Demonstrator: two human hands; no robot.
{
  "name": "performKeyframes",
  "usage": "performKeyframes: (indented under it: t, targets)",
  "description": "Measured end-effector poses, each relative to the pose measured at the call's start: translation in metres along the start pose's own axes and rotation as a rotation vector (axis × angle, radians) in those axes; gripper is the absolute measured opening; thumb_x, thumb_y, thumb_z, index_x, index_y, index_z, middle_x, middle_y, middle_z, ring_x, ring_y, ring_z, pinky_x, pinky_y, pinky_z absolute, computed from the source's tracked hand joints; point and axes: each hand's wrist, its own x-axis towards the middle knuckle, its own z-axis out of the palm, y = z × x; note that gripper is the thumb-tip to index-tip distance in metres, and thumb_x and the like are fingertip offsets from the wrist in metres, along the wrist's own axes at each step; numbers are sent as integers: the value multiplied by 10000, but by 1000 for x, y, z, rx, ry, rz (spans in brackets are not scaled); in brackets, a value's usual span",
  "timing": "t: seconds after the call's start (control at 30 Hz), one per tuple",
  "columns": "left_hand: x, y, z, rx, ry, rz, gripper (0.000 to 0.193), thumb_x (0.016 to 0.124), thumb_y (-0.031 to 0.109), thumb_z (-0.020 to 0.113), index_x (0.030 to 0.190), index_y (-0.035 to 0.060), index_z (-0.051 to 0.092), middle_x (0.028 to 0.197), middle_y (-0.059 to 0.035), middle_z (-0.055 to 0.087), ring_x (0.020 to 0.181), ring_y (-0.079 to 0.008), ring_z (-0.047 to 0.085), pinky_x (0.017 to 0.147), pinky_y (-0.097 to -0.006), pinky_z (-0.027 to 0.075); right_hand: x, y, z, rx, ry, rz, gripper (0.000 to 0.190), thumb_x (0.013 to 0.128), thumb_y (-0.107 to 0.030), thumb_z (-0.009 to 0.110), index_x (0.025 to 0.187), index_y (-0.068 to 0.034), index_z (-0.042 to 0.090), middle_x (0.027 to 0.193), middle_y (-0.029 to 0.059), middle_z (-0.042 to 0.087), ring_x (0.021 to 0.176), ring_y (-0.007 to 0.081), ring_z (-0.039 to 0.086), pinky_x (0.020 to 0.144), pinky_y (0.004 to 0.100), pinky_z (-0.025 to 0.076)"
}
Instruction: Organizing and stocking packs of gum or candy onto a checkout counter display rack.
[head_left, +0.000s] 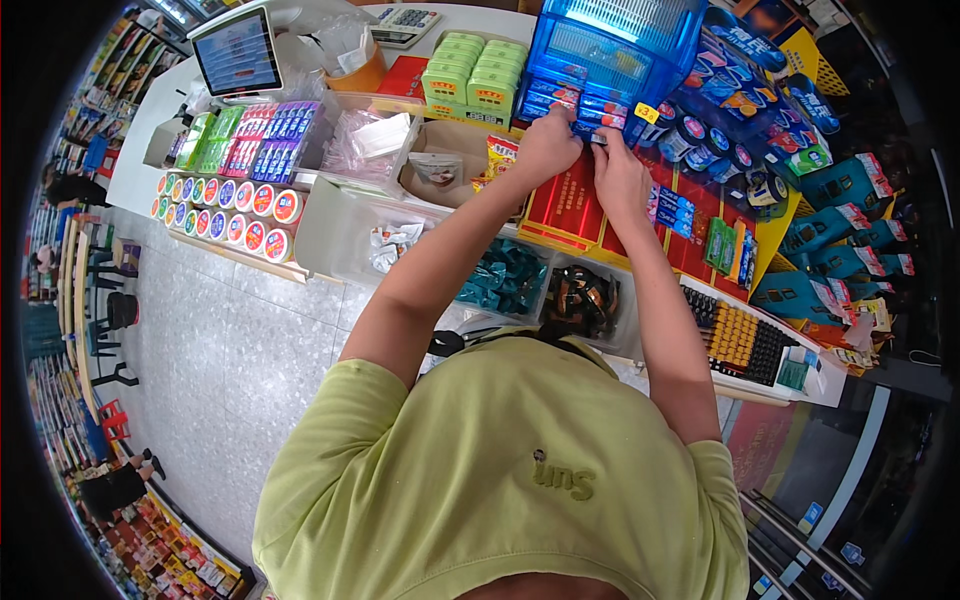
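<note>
A blue plastic display rack stands on the counter, its lowest tier lined with small blue gum or candy packs. My left hand reaches into the front of that tier, fingertips against the packs; its grip is partly hidden. Close beside it on the right, my right hand pinches the end of a small blue packet between thumb and fingers at the tier's front edge. A yellow price tag is fixed to the rack's right corner. Under my wrists lie red boxes with gold print.
Green tins are stacked left of the rack. Blue gum tubs stand to its right. Nearer me are clear bins of teal wrapped pieces and dark wrapped pieces. Round tubs and a screen are at left.
</note>
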Motion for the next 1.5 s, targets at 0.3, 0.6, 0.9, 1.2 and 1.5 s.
performKeyframes:
  t: [0.3, 0.6, 0.9, 1.2, 1.5]
  targets:
    - [-6, -5, 0, -218, 11, -5, 311, 788, 66, 624, 1085, -24, 649, 919, -202, 705, 886, -362, 699, 818, -435, 556, 5, -2, 0, -34, -54, 14, 227, 947, -202, 617, 1156, -128, 573, 963, 160, 725, 813, 384, 705, 652, 499, 558]
    - [-11, -9, 8, -101, 100, 93, 395, 782, 43, 659, 1171, -27, 640, 1092, -206, 675, 856, -281, 688, 809, -383, 547, 10, -2, 1, -36, -120, 44, 306, 916, -203, 647, 1192, -107, 556, 1053, 183, 709, 857, 413, 700, 718, 522, 557]
    - [-7, -12, 12, -215, 147, 113, 386, 750, 86, 754, 1099, -23, 631, 1066, -192, 690, 846, -291, 696, 793, -381, 554, 9, -6, -4, -17, -156, 73, 354, 883, -169, 684, 1215, -122, 571, 1007, 153, 722, 877, 387, 704, 729, 503, 555]
    - [-16, 1, 5, -223, -18, 105, 374, 762, 127, 796, 1062, -7, 617, 974, -178, 695, 849, -288, 699, 761, -369, 549, -3, 4, -8, 101, -114, 20, 413, 858, -124, 704, 1252, -126, 581, 956, 92, 724, 877, 344, 701, 722, 482, 550]
    - [-62, -7, -22, -557, -127, -268, 334, 761, 116, 819, 1010, 1, 628, 909, -94, 704, 774, -172, 668, 710, -306, 530, -27, -14, -38, 329, -83, 150, 359, 885, -147, 694, 1232, -105, 610, 896, 69, 707, 783, 284, 700, 681, 414, 545]
